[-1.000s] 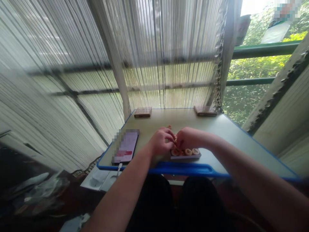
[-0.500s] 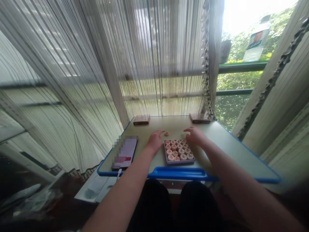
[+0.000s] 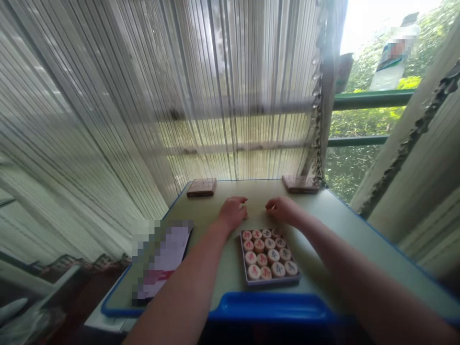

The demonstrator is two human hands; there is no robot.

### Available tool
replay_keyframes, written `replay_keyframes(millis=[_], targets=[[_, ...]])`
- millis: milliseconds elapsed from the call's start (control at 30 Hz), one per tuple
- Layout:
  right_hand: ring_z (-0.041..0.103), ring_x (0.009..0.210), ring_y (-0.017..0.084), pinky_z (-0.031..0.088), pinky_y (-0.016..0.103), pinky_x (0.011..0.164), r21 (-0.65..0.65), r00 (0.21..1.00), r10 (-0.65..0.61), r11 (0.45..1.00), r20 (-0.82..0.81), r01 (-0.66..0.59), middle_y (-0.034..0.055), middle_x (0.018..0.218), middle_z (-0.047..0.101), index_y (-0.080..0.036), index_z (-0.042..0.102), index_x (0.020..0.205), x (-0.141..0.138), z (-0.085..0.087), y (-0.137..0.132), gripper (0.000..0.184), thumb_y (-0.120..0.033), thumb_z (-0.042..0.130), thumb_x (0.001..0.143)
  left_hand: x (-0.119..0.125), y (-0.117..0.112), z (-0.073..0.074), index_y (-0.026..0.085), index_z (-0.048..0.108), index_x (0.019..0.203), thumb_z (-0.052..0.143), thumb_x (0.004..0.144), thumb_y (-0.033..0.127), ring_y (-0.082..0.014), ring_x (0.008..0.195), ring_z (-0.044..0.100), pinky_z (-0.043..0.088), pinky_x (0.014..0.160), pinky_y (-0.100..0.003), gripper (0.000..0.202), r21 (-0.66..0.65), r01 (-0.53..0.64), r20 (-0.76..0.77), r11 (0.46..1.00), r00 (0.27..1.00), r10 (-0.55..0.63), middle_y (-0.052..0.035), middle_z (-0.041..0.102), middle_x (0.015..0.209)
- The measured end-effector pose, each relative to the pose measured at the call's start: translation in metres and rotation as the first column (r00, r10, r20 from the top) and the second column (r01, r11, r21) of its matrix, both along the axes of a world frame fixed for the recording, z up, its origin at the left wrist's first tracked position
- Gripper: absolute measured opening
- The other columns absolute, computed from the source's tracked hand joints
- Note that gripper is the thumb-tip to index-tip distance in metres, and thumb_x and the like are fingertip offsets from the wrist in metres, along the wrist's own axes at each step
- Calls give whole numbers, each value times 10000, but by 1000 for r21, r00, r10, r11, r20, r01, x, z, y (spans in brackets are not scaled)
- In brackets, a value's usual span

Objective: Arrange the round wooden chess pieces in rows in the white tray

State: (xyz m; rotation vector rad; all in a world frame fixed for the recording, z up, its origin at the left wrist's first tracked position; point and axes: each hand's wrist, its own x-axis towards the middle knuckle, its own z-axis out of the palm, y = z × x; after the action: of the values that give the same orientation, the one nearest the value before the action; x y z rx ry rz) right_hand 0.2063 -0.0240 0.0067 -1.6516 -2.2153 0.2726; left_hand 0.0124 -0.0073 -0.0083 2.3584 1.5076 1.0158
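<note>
Beyond a shallow box (image 3: 273,282) of round Chinese chess pieces (image 3: 270,245), both my hands hover low over the table. My left hand (image 3: 233,212) is closed, fingers curled inward, on the left; whatever its fingers hold is hidden. Opposite it, my right hand (image 3: 282,210) has thumb and fingers curled together, and I cannot make out anything between them. A small gap of tabletop separates the two hands. The pieces lie in rows, with red characters mostly on the left and dark ones on the right. No loose piece shows on the table.
A flat brown box (image 3: 201,187) stands at the table's back left, another box (image 3: 300,184) at the back right. A phone (image 3: 168,249) lies left of my forearm. Along the near edge runs a blue tray (image 3: 273,306). String curtains (image 3: 233,86) hang behind the table (image 3: 345,225).
The view has come closer to the table. My hands have drawn nearer each other with fingers more curled. The single loose piece near my left fingertips is out of sight.
</note>
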Motion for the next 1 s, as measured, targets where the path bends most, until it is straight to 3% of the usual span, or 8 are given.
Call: replay_keyframes(millis=[100, 267, 500, 700, 800, 1000], targets=[[623, 825, 190, 455, 270, 759, 80, 996, 36, 996, -79, -30, 86, 909, 695, -151, 702, 918, -7, -13, 4, 274, -225, 490, 761, -3, 1, -4, 167, 681, 956, 544, 726, 194, -204, 863, 613, 481, 814, -301, 269, -39, 33, -105, 999, 994, -37, -76, 675, 946], [620, 776, 162, 462, 235, 707, 70, 974, 131, 990, -184, -120, 60, 914, 690, -176, 707, 901, -8, -24, 4, 253, -199, 539, 713, -2, 2, 0, 172, 661, 1016, 470, 757, 147, -172, 829, 631, 482, 785, -262, 323, -125, 39, -85, 991, 995, -50, -59, 690, 933], [616, 744, 164, 455, 251, 670, 120, 959, 52, 993, -279, -18, 46, 831, 695, -185, 672, 884, -15, -21, -1, 210, -289, 571, 732, 2, -7, 6, 174, 696, 935, 549, 722, 233, -198, 885, 606, 461, 834, -286, 266, -154, 81, -140, 985, 985, -103, -63, 677, 947], [595, 699, 152, 443, 238, 597, 271, 932, 169, 959, -320, -81, 20, 773, 675, -203, 645, 814, -17, -18, -8, 128, -265, 625, 703, 2, -13, 13, 222, 695, 954, 569, 749, 360, -200, 931, 580, 419, 881, -317, 277, -78, 171, -76, 982, 981, -176, -28, 685, 944], [585, 664, 140, 443, 234, 576, 332, 921, 210, 938, -329, -95, 17, 783, 671, -208, 639, 834, -17, -19, -10, 139, -244, 635, 700, 4, -16, 18, 225, 690, 955, 574, 759, 318, -175, 894, 594, 419, 882, -298, 246, -89, 230, -27, 969, 972, -233, 0, 694, 945], [571, 616, 131, 448, 242, 564, 402, 918, 191, 915, -347, -38, 27, 791, 670, -203, 641, 862, -20, -18, -11, 167, -265, 640, 708, 5, -20, 23, 195, 684, 941, 591, 755, 293, -164, 861, 602, 453, 822, -267, 230, -80, 219, 51, 973, 975, -215, -13, 698, 910]])
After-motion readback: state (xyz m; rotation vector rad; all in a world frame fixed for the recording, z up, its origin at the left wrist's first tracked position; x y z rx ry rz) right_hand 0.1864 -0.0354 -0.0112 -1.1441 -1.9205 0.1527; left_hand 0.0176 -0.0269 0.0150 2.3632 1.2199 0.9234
